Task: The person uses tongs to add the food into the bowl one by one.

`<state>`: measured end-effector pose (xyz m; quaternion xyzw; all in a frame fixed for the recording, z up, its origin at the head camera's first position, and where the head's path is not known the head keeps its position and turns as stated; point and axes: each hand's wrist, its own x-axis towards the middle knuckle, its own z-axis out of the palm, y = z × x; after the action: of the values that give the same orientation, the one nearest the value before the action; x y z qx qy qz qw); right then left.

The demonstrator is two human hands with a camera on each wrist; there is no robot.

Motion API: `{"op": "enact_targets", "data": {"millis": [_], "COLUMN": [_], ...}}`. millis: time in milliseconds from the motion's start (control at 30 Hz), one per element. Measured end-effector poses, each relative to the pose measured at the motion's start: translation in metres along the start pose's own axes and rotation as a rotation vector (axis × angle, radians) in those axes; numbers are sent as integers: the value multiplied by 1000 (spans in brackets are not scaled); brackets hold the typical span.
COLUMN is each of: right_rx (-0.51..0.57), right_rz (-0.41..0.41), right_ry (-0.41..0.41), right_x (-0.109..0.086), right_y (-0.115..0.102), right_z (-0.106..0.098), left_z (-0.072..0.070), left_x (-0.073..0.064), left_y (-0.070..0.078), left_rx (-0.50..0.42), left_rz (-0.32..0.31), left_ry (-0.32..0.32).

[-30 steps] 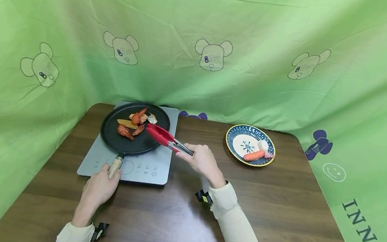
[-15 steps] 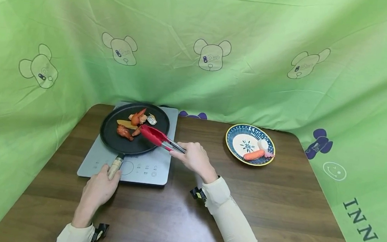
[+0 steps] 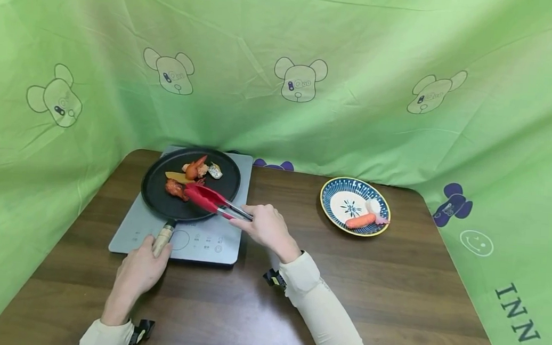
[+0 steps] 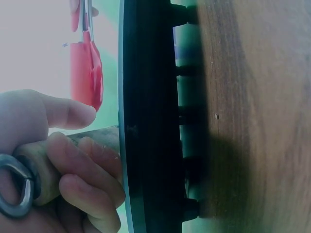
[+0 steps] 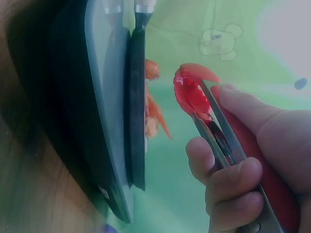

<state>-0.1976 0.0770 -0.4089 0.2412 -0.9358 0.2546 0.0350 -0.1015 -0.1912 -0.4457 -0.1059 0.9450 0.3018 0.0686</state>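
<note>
Hands, 2 of 2 occupied: left hand (image 3: 139,271) grasps pan handle (image 3: 163,238); right hand (image 3: 268,228) grips tongs (image 3: 206,196), slanting forward-left over the pan (image 3: 160,203). Browned meat piece (image 3: 175,188) lies in pan, left of the tongs' ends, which stand clear above.

My pan (image 3: 157,177) is sitting on the cooker (image 3: 228,238) at the left, its handle (image 3: 165,233) pointing toward me. A chicken leg (image 3: 174,188) is lying in it, just left of my tongs (image 3: 204,197). My plate (image 3: 343,201) is resting at the right, holding a sausage (image 3: 360,221). Behind, a cloth (image 3: 298,131) is hanging.
</note>
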Motion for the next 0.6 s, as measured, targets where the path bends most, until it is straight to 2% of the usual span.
{"op": "enact_targets", "data": {"millis": [267, 433, 600], "right_rx": [3, 9, 7], "right_rz": [-38, -32, -21], "right_ry": [-57, -87, -78], "right_x": [4, 7, 9], "right_y": [-12, -17, -17], "right_z": [7, 11, 13], "left_z": [1, 1, 1], "left_x": [0, 0, 1], "left_y": [-1, -2, -1], "left_rx": [-4, -6, -9], "left_rz": [-14, -14, -6], "left_ry": [-3, -5, -2]}}
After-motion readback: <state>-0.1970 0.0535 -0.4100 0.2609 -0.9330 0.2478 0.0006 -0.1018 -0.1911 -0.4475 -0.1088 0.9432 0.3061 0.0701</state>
